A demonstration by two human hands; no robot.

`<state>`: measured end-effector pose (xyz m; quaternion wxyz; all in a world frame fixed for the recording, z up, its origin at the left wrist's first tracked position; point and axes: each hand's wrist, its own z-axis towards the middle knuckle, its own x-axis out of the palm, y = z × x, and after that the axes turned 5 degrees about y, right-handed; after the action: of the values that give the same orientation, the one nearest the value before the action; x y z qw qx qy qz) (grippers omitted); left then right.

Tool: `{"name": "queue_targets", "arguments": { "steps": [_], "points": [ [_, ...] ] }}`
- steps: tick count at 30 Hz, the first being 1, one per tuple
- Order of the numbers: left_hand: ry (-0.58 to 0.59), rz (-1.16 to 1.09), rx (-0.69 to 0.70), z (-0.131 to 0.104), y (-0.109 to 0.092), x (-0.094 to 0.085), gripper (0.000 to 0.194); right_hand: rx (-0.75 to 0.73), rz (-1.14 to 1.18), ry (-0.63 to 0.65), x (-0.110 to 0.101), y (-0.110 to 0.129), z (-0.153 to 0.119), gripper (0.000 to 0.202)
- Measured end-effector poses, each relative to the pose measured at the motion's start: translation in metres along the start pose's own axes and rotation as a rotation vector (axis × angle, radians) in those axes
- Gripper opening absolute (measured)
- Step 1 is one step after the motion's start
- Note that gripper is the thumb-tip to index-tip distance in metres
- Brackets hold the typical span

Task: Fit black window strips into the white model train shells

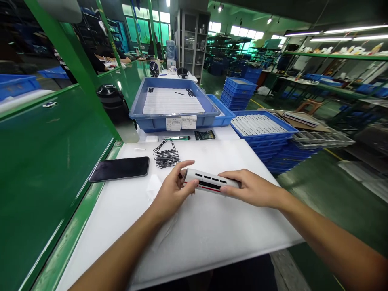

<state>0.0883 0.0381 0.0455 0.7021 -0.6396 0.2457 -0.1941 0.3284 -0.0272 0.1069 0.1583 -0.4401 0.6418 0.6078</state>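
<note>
Between my two hands is a long white plastic housing with black slots along its face and a thin red line on its lower edge. My left hand grips its left end, thumb in front and fingers partly hidden behind. At the other end, my right hand pinches it between thumb and fingers. The piece is tilted slightly down to the right, above the white foam-covered table. Just beyond my left hand lies a pile of thin black slotted frames. A crumpled clear plastic bag lies beside my left wrist.
A black phone lies at the left. Behind stand a dark bottle, a green-handled cutter and a blue bin of white pieces. Stacked blue crates stand right of the table. A green post rises at left.
</note>
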Motion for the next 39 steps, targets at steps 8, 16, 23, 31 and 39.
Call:
{"name": "queue_targets", "arguments": {
  "steps": [8,16,23,31,39],
  "points": [
    [-0.063,-0.271,-0.065,0.008,0.003,0.002,0.032,0.037,0.118,-0.171,0.014,0.016,0.008,0.029],
    [-0.076,-0.566,-0.071,0.007,0.005,0.001,0.027,0.108,0.085,-0.121,0.029,0.033,0.017,0.028],
    [-0.059,-0.652,-0.086,0.008,0.003,-0.001,0.026,0.120,0.184,-0.032,0.029,0.033,0.022,0.026],
    [-0.042,-0.693,-0.076,0.007,0.003,0.003,0.029,0.130,0.152,-0.134,0.034,0.034,0.025,0.023],
    [0.001,-0.674,-0.146,0.006,0.004,0.011,0.035,0.158,-0.031,-0.233,0.037,0.041,0.032,0.020]
  ]
}}
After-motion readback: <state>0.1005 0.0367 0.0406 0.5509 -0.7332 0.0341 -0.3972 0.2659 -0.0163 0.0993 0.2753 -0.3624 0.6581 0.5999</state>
